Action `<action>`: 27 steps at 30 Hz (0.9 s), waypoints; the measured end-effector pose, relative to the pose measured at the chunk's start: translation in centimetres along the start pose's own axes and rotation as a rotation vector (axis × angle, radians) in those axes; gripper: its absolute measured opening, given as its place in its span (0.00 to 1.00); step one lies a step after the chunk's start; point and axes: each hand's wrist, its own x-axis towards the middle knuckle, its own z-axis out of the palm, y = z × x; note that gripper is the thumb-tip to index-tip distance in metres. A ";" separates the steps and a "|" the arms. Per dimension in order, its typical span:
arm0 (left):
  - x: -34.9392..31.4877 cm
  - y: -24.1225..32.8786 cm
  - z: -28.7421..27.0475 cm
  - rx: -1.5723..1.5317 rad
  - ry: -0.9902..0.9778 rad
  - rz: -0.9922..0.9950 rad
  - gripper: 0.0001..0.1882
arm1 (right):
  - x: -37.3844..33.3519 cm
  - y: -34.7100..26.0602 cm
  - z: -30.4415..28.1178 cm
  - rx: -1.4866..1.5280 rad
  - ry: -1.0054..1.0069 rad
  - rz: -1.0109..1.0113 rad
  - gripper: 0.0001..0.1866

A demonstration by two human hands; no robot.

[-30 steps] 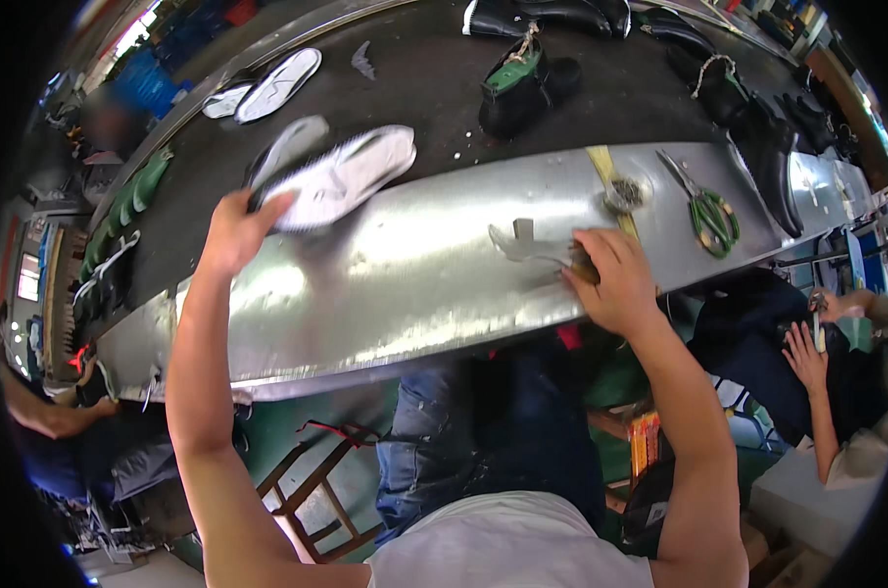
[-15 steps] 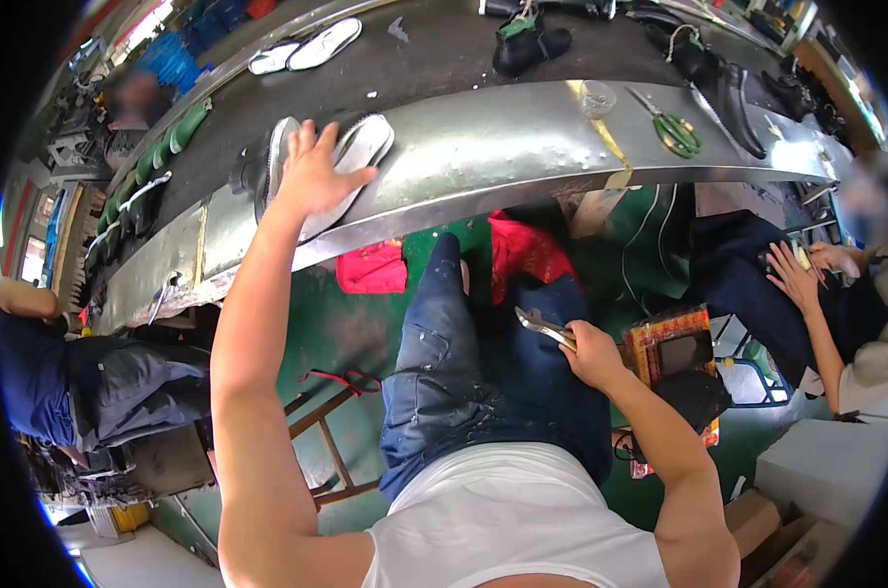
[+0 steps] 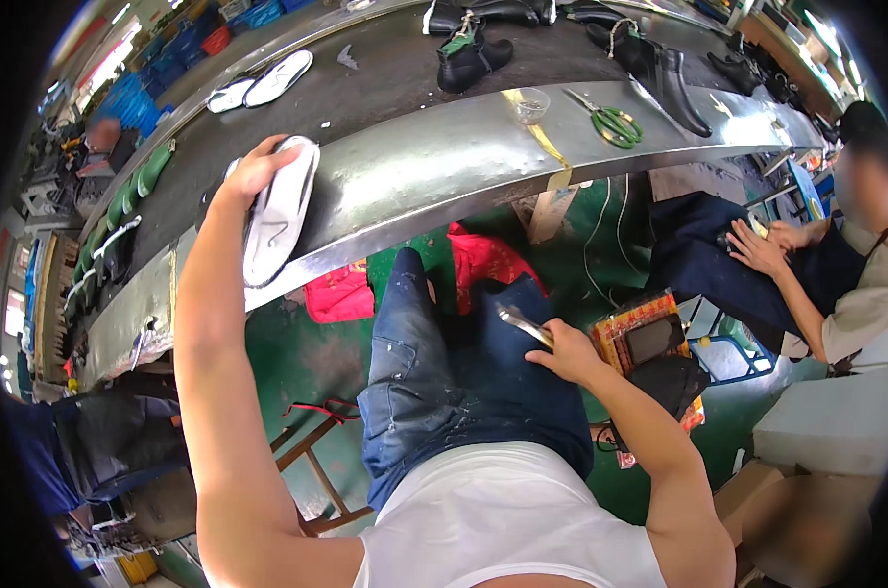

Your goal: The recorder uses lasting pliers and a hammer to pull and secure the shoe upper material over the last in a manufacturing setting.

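Note:
At the bench's near edge on the left, my left hand [image 3: 256, 174] is closed around the far end of a shoe [image 3: 279, 220] with its pale sole facing me. My fingers and palm hide part of it. A second shoe seems to lie behind that hand, mostly covered. Over my lap, my right hand [image 3: 569, 353] grips a pair of metal pliers [image 3: 524, 323], their jaws pointing up and to the left.
A metal-edged bench [image 3: 405, 167] curves across the front. Green-handled scissors [image 3: 612, 123], a small clear dish [image 3: 530, 106] and black boots [image 3: 671, 86] rest on it. Two white-soled shoes [image 3: 279, 78] lie farther back. A co-worker [image 3: 845, 265] sits at the right; a wooden stool [image 3: 328, 468] stands lower left.
My left hand has gone from lying spread over the pair of shoes to grasping one, which is now turned more upright. My right hand still holds the pliers. The whole view has shifted slightly.

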 end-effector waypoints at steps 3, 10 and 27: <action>-4.2 -1.8 -0.6 -0.669 -0.067 0.108 0.31 | 1.2 0.2 0.7 0.005 0.013 0.033 0.22; -18.1 -4.6 12.6 -1.531 -0.015 0.217 0.37 | -1.8 2.8 -4.7 -0.027 0.253 0.117 0.18; -18.6 -2.0 33.3 -1.045 -0.412 -0.226 0.29 | -5.6 -5.5 -1.6 0.575 -0.223 0.161 0.13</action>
